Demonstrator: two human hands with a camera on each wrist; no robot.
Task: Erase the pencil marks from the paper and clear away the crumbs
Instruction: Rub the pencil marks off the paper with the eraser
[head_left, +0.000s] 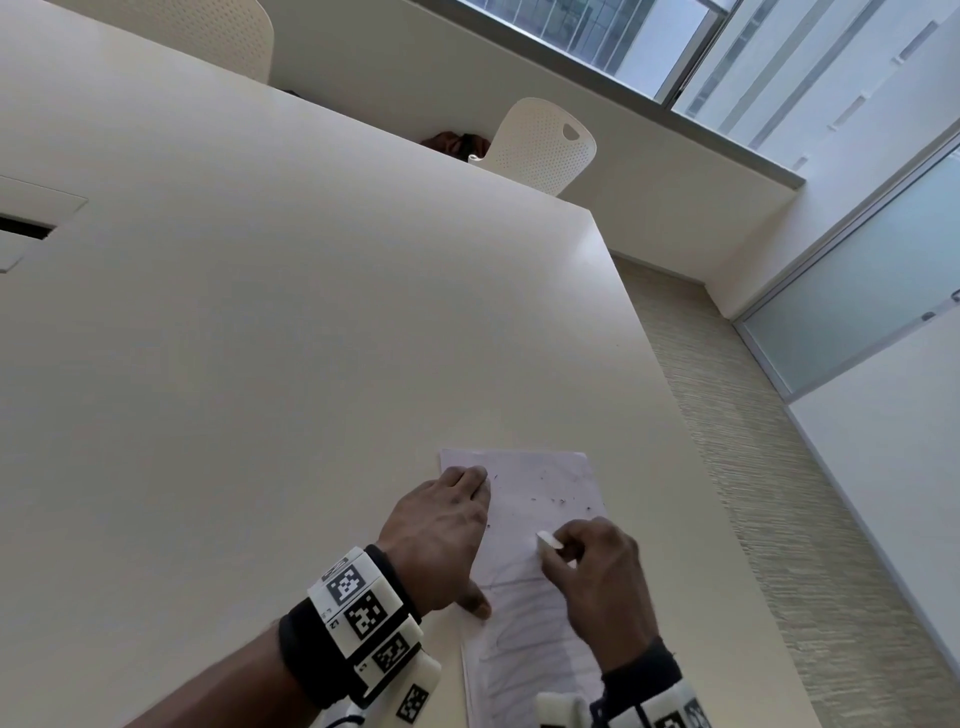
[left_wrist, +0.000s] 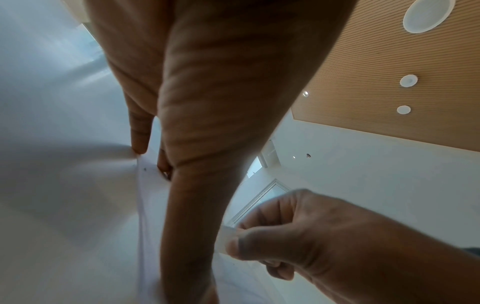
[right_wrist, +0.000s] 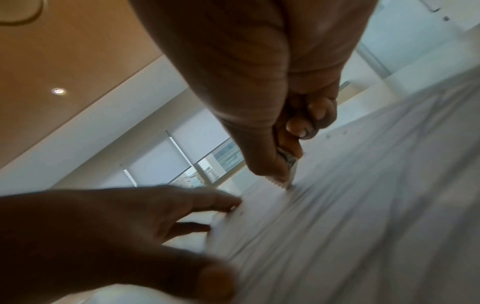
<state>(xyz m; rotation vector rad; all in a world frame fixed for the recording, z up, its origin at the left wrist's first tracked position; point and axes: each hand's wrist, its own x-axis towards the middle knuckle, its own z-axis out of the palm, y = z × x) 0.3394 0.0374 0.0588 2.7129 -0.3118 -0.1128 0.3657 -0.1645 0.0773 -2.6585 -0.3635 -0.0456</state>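
A white sheet of paper (head_left: 540, 499) with faint pencil scribbles lies near the table's right edge. Dark eraser crumbs (head_left: 561, 501) dot its upper half. My left hand (head_left: 447, 525) lies flat on the sheet's left edge, with fingers and thumb spread, and presses it down. My right hand (head_left: 597, 566) pinches a white eraser (head_left: 548, 540) whose tip touches the middle of the paper. The left wrist view has the eraser (left_wrist: 227, 239) between thumb and fingers of the right hand (left_wrist: 311, 236). In the right wrist view the eraser (right_wrist: 289, 170) meets the paper (right_wrist: 363, 205), which is blurred.
The cream table (head_left: 260, 364) stretches far to the left and back. Its right edge (head_left: 691, 426) runs close beside the paper, with floor beyond. Two white chairs (head_left: 543, 145) stand at the far side. A cable hatch (head_left: 26, 228) sits at the far left.
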